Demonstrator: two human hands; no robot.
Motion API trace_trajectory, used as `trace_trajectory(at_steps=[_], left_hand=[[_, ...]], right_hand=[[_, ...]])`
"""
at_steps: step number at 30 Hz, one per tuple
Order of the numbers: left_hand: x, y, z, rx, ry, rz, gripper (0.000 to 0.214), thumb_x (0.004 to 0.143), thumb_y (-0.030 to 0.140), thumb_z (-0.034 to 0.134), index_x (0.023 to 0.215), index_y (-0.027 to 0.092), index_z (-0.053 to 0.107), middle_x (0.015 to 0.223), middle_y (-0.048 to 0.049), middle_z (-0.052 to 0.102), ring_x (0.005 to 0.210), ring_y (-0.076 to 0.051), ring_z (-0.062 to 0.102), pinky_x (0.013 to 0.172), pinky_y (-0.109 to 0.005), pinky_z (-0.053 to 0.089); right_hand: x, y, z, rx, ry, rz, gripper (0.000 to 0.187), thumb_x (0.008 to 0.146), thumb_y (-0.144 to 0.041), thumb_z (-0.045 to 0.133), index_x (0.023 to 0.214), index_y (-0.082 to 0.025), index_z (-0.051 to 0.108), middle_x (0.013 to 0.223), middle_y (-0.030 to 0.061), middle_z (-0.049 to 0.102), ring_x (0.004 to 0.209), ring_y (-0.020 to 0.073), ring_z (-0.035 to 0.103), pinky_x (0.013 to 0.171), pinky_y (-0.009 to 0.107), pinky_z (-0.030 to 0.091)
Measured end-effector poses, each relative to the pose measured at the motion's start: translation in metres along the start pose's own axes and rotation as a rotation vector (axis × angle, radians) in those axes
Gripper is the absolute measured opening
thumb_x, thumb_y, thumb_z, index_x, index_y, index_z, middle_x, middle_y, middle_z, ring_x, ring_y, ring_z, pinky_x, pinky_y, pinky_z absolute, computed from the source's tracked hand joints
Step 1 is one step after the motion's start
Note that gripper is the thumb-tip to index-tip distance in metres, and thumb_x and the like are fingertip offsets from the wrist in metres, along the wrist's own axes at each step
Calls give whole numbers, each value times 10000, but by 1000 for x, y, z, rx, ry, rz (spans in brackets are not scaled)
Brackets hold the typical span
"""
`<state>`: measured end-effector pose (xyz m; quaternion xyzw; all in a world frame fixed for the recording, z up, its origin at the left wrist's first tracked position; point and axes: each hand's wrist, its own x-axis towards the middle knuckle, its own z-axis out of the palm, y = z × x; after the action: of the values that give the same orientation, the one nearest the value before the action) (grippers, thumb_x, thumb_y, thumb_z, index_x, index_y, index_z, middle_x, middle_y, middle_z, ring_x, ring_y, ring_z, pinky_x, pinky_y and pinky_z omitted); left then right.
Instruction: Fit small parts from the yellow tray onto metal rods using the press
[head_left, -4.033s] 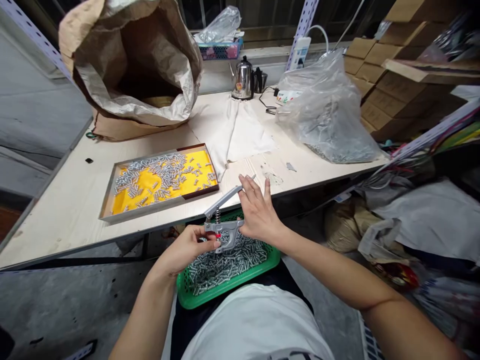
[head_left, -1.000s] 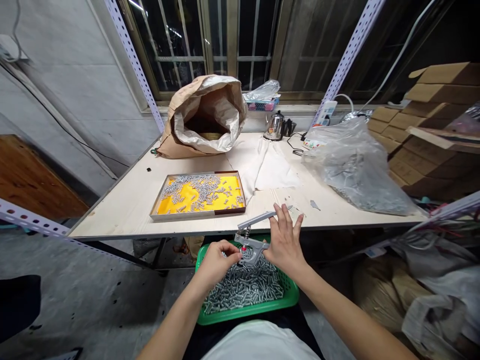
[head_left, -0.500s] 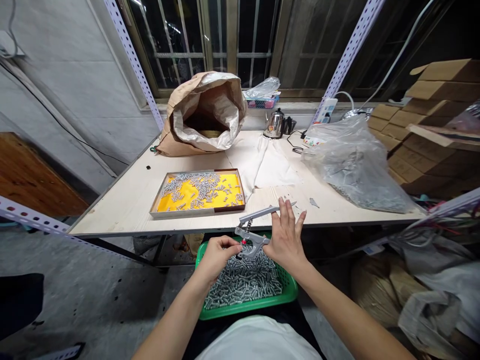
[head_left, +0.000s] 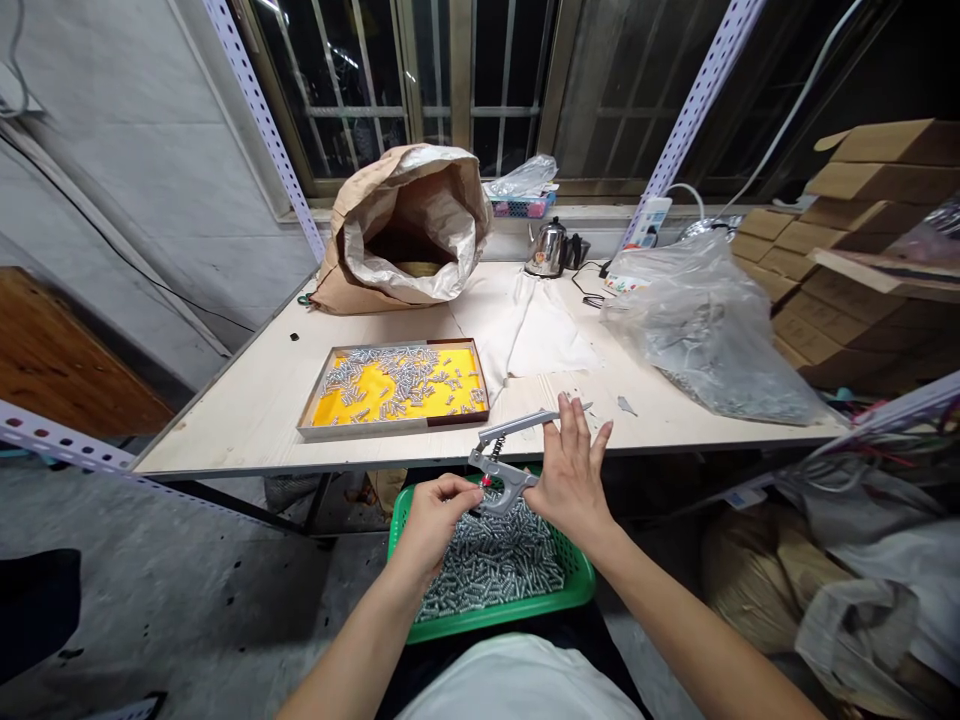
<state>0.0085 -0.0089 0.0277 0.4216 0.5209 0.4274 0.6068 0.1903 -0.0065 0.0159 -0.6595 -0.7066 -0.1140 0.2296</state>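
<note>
My right hand grips grey metal hand pliers, its fingers laid over the long upper handle and the lower handle against the palm. A dark coil spring sits between the two arms, which stand apart. Below it shows a small red piece at the jaw. My left hand pinches thumb and forefinger together right beside that piece; whatever is between the fingertips is too small to make out. Underneath both hands is a green basket filled with small metal screw-like parts.
On the table lies a shallow box with a yellow bottom and scattered small metal parts. Behind it sits an open paper sack. A kettle, a plastic bag and stacked cardboard boxes are farther right.
Both hands and the pliers hold nearly the same pose. The left forearm has shifted slightly to the right, and the whole view has moved a little.
</note>
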Motion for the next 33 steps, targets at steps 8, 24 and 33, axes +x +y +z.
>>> trace_trajectory(at_steps=[8, 24, 33], left_hand=[[-4, 3, -2, 18, -24, -54, 58, 519, 208, 661, 533, 160, 632, 560, 14, 569, 592, -122, 449, 607, -234, 333], [-9, 4, -8, -30, -70, -83, 123, 533, 253, 748, 571, 166, 670, 602, 4, 636, 600, -131, 511, 627, -241, 368], [-10, -1, -24, -100, 125, -35, 490, 665, 564, 665, 932, 155, 712, 853, -62, 675, 735, -156, 529, 587, -228, 339]], right_hand=[[-1, -7, 0, 22, -8, -26, 636, 630, -223, 541, 1229, -49, 415, 1534, 237, 112, 1434, 337, 47, 1095, 641, -57], [5, -8, -5, 21, 94, -109, 383, 724, -209, 499, 1097, -123, 514, 1340, 180, 460, 1339, 318, 301, 1107, 646, 25], [23, 3, -4, -82, -225, -229, 252, 798, -252, 491, 980, -112, 597, 852, 108, 631, 835, 217, 552, 692, 299, 409]])
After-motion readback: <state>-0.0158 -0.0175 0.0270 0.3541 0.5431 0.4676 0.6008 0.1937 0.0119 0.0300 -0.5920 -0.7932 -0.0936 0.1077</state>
